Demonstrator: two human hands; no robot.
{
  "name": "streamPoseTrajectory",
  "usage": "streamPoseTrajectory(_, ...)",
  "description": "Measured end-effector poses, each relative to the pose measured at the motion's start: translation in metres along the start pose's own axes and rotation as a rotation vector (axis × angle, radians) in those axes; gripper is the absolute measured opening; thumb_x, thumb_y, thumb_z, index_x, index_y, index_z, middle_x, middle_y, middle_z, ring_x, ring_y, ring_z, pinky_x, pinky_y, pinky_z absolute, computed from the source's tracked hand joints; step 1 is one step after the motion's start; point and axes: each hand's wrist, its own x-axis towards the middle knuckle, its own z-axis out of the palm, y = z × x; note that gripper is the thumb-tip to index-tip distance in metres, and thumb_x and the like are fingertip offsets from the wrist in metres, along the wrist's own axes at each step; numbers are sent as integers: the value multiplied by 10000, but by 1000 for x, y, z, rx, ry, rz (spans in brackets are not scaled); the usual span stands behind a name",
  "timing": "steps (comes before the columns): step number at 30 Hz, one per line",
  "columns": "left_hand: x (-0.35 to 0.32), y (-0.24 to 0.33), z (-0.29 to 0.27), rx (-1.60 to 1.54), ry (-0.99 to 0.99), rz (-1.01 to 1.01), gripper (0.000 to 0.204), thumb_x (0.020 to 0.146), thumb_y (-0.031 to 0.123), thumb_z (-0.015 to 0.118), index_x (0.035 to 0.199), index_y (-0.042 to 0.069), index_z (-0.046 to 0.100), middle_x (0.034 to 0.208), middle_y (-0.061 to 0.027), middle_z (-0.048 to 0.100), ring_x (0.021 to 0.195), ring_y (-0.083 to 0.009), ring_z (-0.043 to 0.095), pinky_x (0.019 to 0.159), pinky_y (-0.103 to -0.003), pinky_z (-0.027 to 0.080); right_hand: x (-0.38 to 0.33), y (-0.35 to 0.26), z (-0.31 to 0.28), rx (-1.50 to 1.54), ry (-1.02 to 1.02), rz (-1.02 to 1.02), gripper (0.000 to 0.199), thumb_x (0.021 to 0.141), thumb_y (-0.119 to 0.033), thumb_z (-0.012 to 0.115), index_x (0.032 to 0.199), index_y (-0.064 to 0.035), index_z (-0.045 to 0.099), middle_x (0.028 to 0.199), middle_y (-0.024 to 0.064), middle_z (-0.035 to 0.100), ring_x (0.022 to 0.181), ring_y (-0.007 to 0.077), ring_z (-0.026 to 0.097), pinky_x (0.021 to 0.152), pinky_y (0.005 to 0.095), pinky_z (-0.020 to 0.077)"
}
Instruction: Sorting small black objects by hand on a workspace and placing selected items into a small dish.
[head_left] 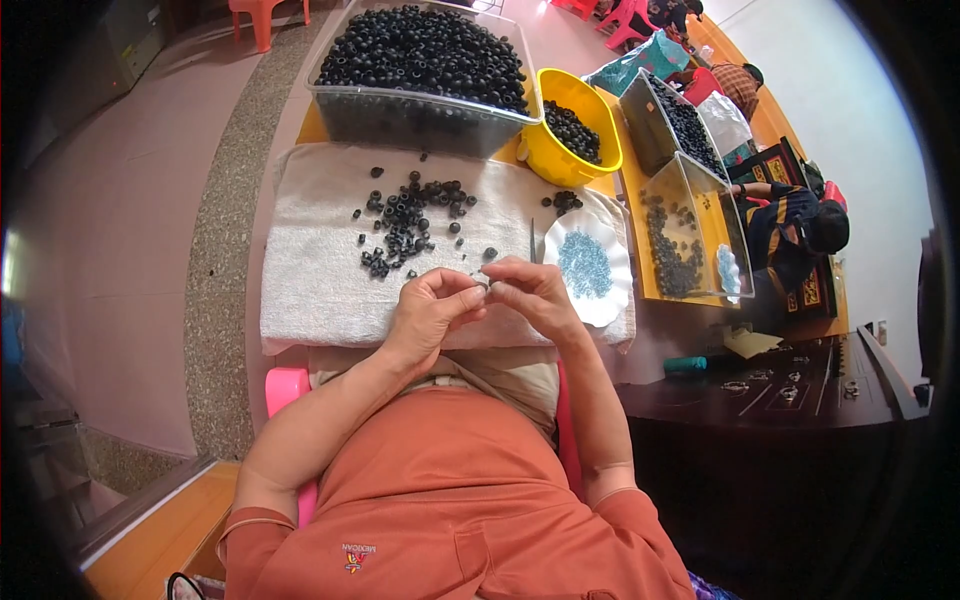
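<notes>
Just over the near part of a white towel (310, 300), my left hand (430, 315) and my right hand (537, 297) meet fingertip to fingertip. Both are closed in a pinch around something small, mostly hidden by the fingers. Beyond them, loose black beads (405, 218) are scattered on the towel, and a single black bead (490, 254) lies close to my fingertips. To the right of my right hand rests a white scalloped dish (613, 262) holding tiny light-blue pieces (584, 264). Slim dark tweezers (532, 240) lie beside the dish.
At the table's far side stand a clear bin (410, 125) heaped with black beads and a yellow bucket (562, 165). Another table on the right carries two more bins (650, 125); a person (800, 225) sits there. A dark tabletop (720, 405) lies at lower right.
</notes>
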Motion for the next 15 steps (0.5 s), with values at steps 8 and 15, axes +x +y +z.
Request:
streamPoseTrajectory(8, -1, 1, 3, -13, 31, 6, 104, 875, 70, 710, 947, 34, 643, 868, -39, 676, 763, -107, 653, 727, -227, 563, -2, 8, -1, -28, 56, 41, 171, 957, -30, 584, 1103, 47, 628, 1055, 68, 611, 974, 127, 622, 852, 254, 528)
streamPoseTrajectory(15, 0, -1, 2, -17, 35, 13, 107, 873, 69, 716, 946, 36, 644, 865, -36, 675, 759, -106, 653, 725, -225, 565, -3, 9, 10, -82, 122, 15, 149, 957, -70, 592, 1064, 23, 637, 997, 35, 632, 903, 116, 617, 853, 250, 496)
